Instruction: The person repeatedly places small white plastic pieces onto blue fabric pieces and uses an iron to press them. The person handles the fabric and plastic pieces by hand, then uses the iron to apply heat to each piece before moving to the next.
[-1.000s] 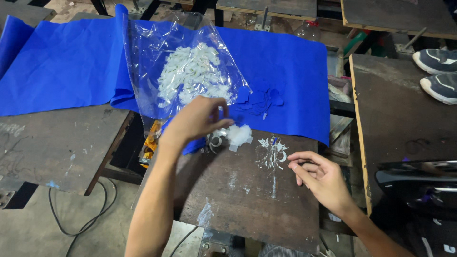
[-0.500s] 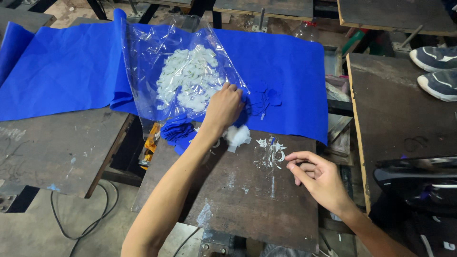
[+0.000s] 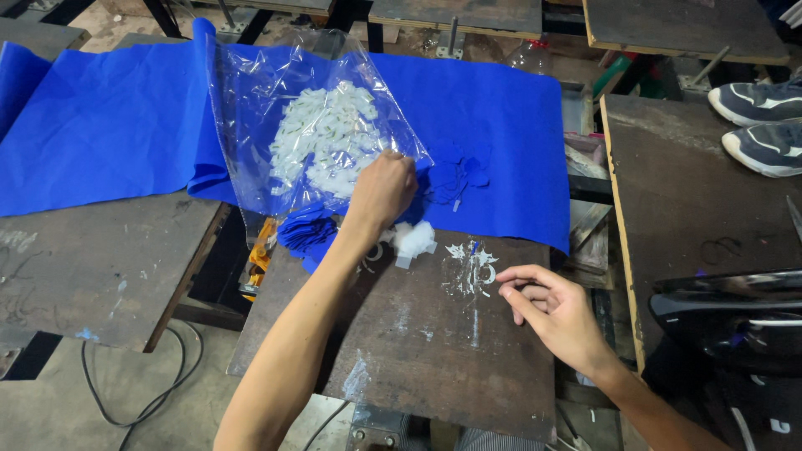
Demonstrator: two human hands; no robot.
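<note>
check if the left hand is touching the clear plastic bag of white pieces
Touching. The head view shows the left hand resting on the lower edge of the clear plastic bag, its fingers overlapping the film with no gap visible.

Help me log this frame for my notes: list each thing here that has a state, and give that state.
left hand: reaching into the mouth of the clear plastic bag
clear plastic bag: open, lying flat on the blue cloth, holding small white pieces
right hand: empty, fingers loosely curled, resting on the dark metal table
blue cloth: spread out, one edge bunched up
white wad: loose on the dark metal table
</note>
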